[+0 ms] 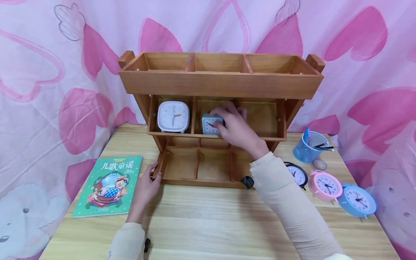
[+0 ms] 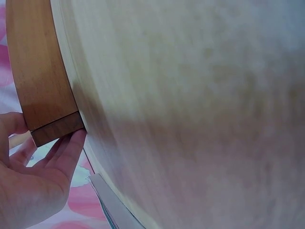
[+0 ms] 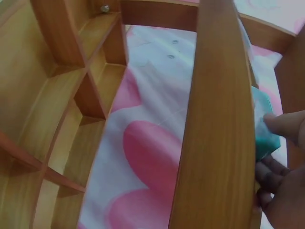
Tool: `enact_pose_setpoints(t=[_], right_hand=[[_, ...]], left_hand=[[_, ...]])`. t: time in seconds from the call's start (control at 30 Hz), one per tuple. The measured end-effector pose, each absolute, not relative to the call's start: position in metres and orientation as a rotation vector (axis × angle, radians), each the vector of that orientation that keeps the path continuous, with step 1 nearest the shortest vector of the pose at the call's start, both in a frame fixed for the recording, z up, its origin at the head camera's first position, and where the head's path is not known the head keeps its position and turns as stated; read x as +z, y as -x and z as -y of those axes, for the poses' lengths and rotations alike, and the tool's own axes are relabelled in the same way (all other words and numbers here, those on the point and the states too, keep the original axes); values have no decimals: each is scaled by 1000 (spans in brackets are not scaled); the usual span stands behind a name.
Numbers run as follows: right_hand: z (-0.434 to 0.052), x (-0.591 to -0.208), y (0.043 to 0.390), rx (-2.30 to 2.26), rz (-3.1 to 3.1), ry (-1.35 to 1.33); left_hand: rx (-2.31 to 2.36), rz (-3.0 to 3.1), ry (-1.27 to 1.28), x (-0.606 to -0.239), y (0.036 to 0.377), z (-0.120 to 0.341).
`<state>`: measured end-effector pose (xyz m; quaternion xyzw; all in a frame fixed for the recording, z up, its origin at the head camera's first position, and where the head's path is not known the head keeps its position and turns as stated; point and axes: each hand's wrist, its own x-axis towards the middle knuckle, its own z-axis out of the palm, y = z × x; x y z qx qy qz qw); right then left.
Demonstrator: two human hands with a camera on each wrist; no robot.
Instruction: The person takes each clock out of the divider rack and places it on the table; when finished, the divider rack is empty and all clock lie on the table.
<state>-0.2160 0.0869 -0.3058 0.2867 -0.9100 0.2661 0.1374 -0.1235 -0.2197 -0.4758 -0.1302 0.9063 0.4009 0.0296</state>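
A small teal square clock (image 1: pixel 208 128) stands in the middle compartment of the wooden shelf's (image 1: pixel 221 83) second tier. My right hand (image 1: pixel 239 130) holds it from above and the right, with the thumb across its face. In the right wrist view the teal clock (image 3: pixel 265 143) shows beside the tier's front board (image 3: pixel 214 114). At the bottom tier's left end, my left hand (image 1: pixel 146 189) grips the shelf's side. The left wrist view has the thumb and fingers of that hand (image 2: pixel 43 176) on either side of a wooden corner (image 2: pixel 57 130).
A white rounded-square clock (image 1: pixel 173 116) sits in the second tier's left compartment. Right of the shelf are a black clock (image 1: pixel 296 174), a pink clock (image 1: pixel 325 185), a blue clock (image 1: pixel 356 199), a tape roll (image 1: pixel 320 164) and a blue pen holder (image 1: pixel 305 151). A green book (image 1: pixel 108 186) lies left.
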Motion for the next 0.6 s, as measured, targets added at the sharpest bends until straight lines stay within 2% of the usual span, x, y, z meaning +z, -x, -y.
enact_pose_setpoints(t=[0.13, 0.33, 0.43, 0.6], right_hand=[[-100, -300, 208, 997, 2494, -859], [-138, -293, 173, 1133, 2372, -778], [-164, -303, 152, 1145, 2404, -681], [-218, -340, 116, 1140, 2518, -446]], left_hand=[[1237, -2792, 397, -476, 124, 221], [1254, -2774, 397, -476, 126, 220], [1258, -2770, 397, -476, 126, 220], [1262, -2761, 402, -476, 125, 221]])
